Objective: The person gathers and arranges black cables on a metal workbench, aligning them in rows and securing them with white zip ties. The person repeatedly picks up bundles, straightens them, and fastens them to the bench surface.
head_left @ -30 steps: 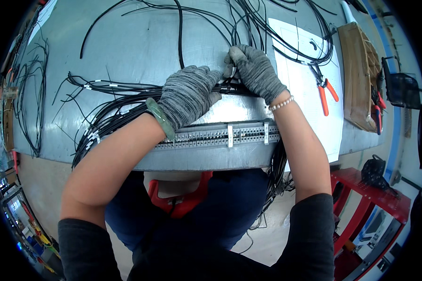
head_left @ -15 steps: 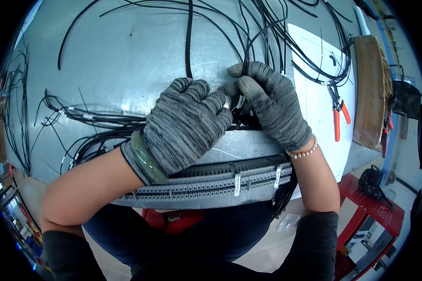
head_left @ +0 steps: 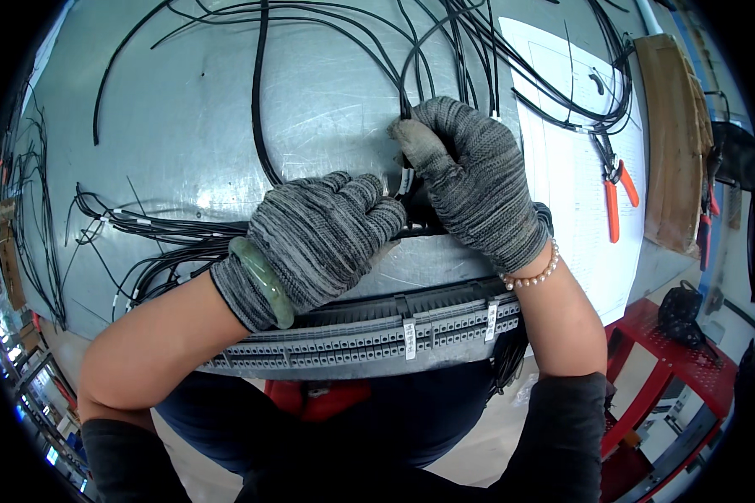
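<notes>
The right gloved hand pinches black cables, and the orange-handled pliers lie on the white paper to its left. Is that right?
Not quite: the head view shows the orange-handled pliers on the white paper to the right, not left, of the right gloved hand, which does pinch black cables.

- No words or numbers readable
- Strip (head_left: 348, 348): two upright white tags (head_left: 409, 339), dark marks too small to read
- Sheet (head_left: 562, 180): faint print, illegible
- Wires (head_left: 405, 102): white sleeve (head_left: 405, 180) near centre, its marks blurred
- Left bundle (head_left: 184, 226): small white bands (head_left: 143, 221), any lettering too small to tell
</notes>
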### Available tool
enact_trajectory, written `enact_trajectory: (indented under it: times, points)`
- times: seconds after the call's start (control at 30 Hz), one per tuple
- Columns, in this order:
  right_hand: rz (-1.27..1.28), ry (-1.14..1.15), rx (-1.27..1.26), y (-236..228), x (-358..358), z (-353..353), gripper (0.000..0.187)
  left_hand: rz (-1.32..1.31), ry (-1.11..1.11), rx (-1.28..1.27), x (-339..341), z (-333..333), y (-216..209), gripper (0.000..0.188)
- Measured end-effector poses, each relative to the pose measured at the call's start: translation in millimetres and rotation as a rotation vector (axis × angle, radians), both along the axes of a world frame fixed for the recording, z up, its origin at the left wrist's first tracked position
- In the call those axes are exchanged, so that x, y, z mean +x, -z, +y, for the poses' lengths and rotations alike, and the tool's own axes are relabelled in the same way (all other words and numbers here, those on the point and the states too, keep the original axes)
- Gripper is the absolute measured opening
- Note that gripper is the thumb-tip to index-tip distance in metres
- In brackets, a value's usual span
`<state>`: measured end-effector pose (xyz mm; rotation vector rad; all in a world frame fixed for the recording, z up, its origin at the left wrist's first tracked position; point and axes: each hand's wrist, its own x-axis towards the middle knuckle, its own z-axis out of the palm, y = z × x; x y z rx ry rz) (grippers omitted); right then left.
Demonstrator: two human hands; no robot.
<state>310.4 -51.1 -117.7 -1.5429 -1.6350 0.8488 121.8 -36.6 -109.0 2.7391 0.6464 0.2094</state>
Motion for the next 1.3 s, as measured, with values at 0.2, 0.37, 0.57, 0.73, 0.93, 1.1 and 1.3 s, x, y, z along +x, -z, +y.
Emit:
enact_trajectory:
  times: [0.2,0.37,0.57,0.73,0.93,1.1,1.3]
  points:
    - [0.207,0.098,-0.241,-9,5,1,0.031,-0.069,0.032,0.152,-1,-2,5,0.034]
    - [0.168,0.1,-0.093,-5,7,-1,0.033,-0.078,0.003,0.17,3,-4,4,0.038]
    - [0.12,0.138,0.089,1,9,-3,0.031,-0.165,0.006,0.238,3,-3,11,0.038]
    - [0.187,0.051,-0.137,-13,11,0,0.029,-0.131,-0.039,0.164,1,-3,10,0.043]
    - [0.031,-0.004,-0.149,-17,-2,-5,0.028,-0.083,-0.061,0.142,1,-5,11,0.049]
    - [0.068,-0.157,-0.227,-12,2,-2,0.041,-0.067,-0.054,0.112,0,-6,10,0.052]
    - [0.248,-0.059,-0.314,-17,2,1,0.043,-0.126,-0.042,0.219,-1,-7,10,0.05]
